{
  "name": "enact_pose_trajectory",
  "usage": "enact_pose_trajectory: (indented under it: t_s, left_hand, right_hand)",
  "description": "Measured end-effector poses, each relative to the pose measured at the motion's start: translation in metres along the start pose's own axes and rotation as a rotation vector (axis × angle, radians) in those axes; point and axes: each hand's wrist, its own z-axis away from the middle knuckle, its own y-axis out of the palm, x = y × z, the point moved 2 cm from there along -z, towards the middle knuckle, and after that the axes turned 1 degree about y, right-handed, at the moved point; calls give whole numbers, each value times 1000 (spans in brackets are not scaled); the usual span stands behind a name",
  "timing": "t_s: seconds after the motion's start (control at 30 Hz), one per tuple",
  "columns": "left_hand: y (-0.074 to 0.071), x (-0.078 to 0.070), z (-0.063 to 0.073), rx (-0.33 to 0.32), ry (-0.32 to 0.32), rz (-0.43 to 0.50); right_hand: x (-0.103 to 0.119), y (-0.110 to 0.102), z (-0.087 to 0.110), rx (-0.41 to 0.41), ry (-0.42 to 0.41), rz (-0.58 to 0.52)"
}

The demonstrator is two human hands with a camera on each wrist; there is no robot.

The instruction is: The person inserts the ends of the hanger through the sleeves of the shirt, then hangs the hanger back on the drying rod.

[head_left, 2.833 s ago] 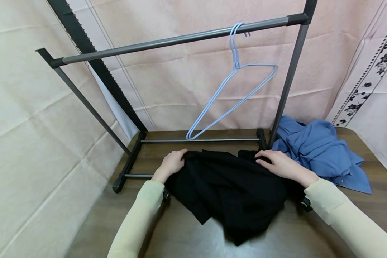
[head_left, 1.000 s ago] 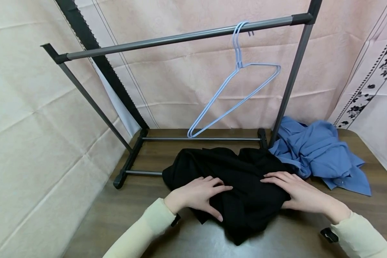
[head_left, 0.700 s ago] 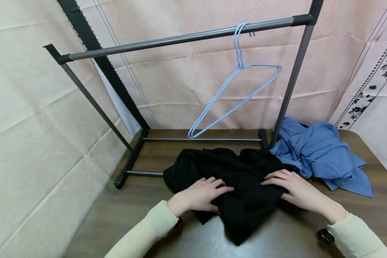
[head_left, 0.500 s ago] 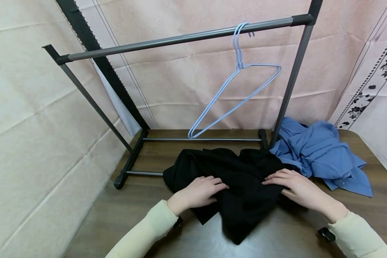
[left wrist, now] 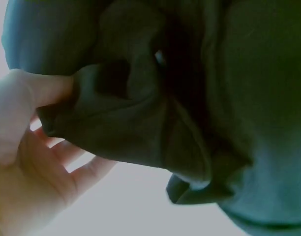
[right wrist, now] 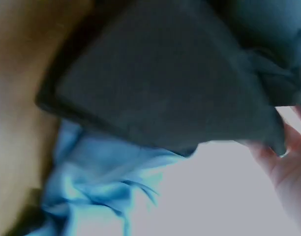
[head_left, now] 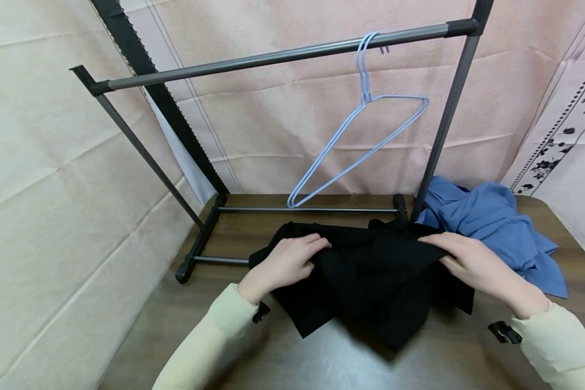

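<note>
A crumpled black garment (head_left: 365, 276) is partly lifted over the wooden table, its lower corner blurred. My left hand (head_left: 285, 264) pinches it on the left side; in the left wrist view, the thumb and fingers of that hand (left wrist: 47, 147) hold a folded edge of the dark cloth (left wrist: 126, 132). My right hand (head_left: 473, 265) grips the upper right part between thumb and fingers. In the right wrist view a flap of the dark cloth (right wrist: 160, 78) hangs beside the right hand (right wrist: 288, 162), which shows only at the frame's edge.
A grey metal clothes rack (head_left: 273, 58) stands behind the garment on the wooden table (head_left: 195, 336). Light blue hangers (head_left: 329, 146) hang from its bar, right of the middle. A rumpled blue garment (head_left: 497, 227) lies at the right by the rack's post.
Both hands, which lay spread on the black garment, have moved up and away from the body and now pinch it. The cloth has risen and spread, with a corner showing at the right.
</note>
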Motion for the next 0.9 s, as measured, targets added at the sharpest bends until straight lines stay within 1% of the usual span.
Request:
enact_pose_trajectory:
  t_s: [0.13, 0.23, 0.3, 0.4, 0.57, 0.7, 0.77, 0.83, 0.9]
  left_hand:
    - [-26, 2, -6, -120, -11, 23]
    - [-42, 2, -8, -223, -25, 58]
    - [-50, 1, -9, -283, -22, 75]
    - [-59, -1, -11, -356, 2, 92]
    - [-73, -6, -11, -445, 27, 156]
    - [-81, -5, -9, -484, 30, 226]
    - [-83, -4, -7, -492, 27, 251]
    - [-82, -2, -7, -474, 14, 263]
    - [-78, -1, -8, -426, 2, 274]
  right_hand:
    - [0, -18, -9, -56, 40, 2]
    - [2, -31, -17, -109, 43, 11]
    - [4, -40, -21, -148, 35, 16]
    - [8, -53, -27, -209, 19, 31]
    - [16, -71, -37, -295, 0, 54]
    - [21, -77, -44, -339, -1, 70]
    - [23, -77, -46, -339, 1, 62]
    - [23, -75, -47, -331, -7, 47]
    - [22, -71, -45, -315, -20, 36]
